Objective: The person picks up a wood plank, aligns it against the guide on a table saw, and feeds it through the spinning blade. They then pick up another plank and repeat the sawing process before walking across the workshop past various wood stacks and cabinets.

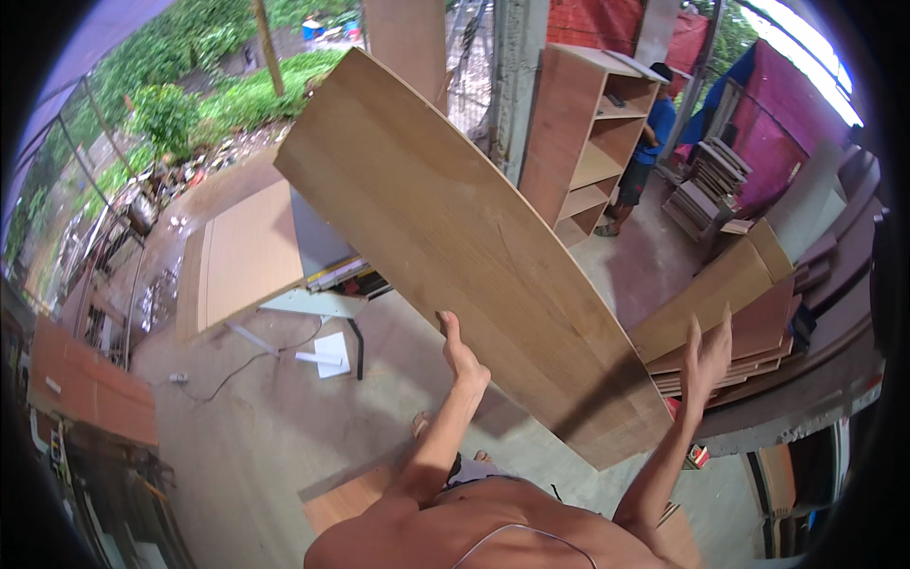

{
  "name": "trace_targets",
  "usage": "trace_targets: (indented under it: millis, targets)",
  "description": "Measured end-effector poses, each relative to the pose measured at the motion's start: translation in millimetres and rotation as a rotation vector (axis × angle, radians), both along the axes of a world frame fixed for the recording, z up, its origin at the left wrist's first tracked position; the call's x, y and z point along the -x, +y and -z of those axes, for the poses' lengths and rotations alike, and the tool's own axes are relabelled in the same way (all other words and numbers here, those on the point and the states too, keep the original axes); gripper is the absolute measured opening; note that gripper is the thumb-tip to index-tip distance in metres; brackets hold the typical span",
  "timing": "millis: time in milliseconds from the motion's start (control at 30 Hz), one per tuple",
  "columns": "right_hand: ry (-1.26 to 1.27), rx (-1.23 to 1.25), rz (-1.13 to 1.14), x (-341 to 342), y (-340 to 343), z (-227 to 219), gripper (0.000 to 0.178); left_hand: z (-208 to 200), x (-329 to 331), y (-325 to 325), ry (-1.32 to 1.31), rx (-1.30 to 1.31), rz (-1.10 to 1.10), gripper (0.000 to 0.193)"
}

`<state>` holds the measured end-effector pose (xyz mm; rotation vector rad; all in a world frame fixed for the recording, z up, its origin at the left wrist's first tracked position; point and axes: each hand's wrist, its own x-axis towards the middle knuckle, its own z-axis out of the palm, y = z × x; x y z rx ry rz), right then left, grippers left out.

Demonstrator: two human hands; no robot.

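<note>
A long plywood panel [455,256] slants across the middle of the view, its far end raised at the upper left and its near end low at the right. My left hand [463,360] holds the panel's near long edge, thumb on the upper face, the other fingers hidden beneath it. To the right of the panel's low end is my right hand [706,365], fingers stretched out and apart from the panel. Behind that hand, another brown board [711,294] leans over a stack of reddish sheets [758,332].
A table saw with a wooden top [246,251] stands at the left, a cable [232,375] trailing on the floor. White paper [332,356] lies beside it. An open shelf cabinet [583,142] stands at the back, with a person in blue [659,123] next to it. A concrete pillar [517,95] rises behind the panel.
</note>
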<state>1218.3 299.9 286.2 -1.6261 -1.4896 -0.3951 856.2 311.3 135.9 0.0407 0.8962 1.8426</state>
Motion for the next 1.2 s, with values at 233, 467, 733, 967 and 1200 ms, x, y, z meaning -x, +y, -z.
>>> trace_targets:
  millis: [233,467,733,967,1200]
  targets:
    - [0.708,0.708,0.930,-125,-205,262,0.119,19,21,-37,-0.059,0.196,0.134,0.104]
    - [1.603,0.304,0.249,-63,-273,333,0.098,57,62,-69,-0.010,0.346,0.153,0.101]
    - [1.476,0.293,0.296,20,-327,278,0.085,102,132,-67,-0.001,0.549,0.224,0.099]
    - [1.420,0.312,0.301,51,-363,246,0.071,107,163,-59,-0.042,0.462,0.337,0.094]
    - [1.488,0.234,0.176,55,-361,246,0.056,107,170,-35,-0.040,0.340,0.501,0.078]
